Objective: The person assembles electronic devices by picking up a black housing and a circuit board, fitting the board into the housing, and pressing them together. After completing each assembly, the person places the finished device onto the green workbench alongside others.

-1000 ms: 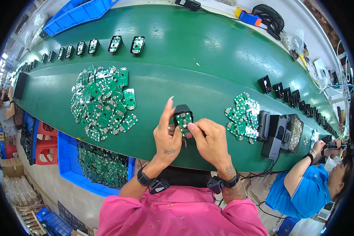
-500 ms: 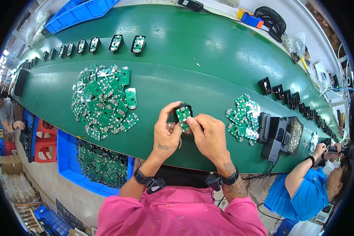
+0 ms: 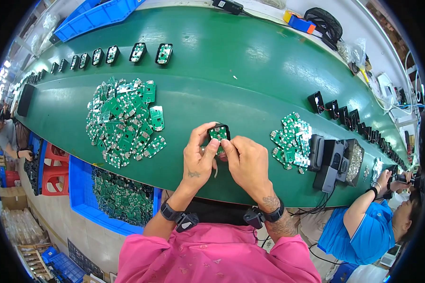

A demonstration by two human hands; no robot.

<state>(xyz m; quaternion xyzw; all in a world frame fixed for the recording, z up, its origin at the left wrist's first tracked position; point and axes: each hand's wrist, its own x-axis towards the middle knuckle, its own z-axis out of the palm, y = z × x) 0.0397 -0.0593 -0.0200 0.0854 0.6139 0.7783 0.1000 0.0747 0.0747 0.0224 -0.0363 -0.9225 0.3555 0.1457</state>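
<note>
Between my hands is a black plastic casing point(image 3: 227, 130) with a green circuit board point(image 3: 218, 133) lying inside it. My left hand point(image 3: 199, 153) wraps round the casing's left side, its thumb pressed on the board. My right hand point(image 3: 246, 158) grips the right side, its thumb also pushing on the board's face. A bit of red and a pale wire show below the thumbs; the lower part of the board is hidden. A large pile of green circuit boards point(image 3: 120, 118) lies to the left, and a smaller pile of boards point(image 3: 293, 141) to the right.
Casings fitted with boards point(image 3: 164, 54) line the far left; open black casings point(image 3: 333, 109) line the right. Black devices point(image 3: 330, 167) stand by a box of small metal parts point(image 3: 355, 162). A blue crate point(image 3: 82, 188) sits lower left. A co-worker in blue point(image 3: 359, 231) works at right.
The circuit board has gone down deeper into the casing. My left thumb has come up onto the board beside the right one. The row of filled casings has shifted slightly left.
</note>
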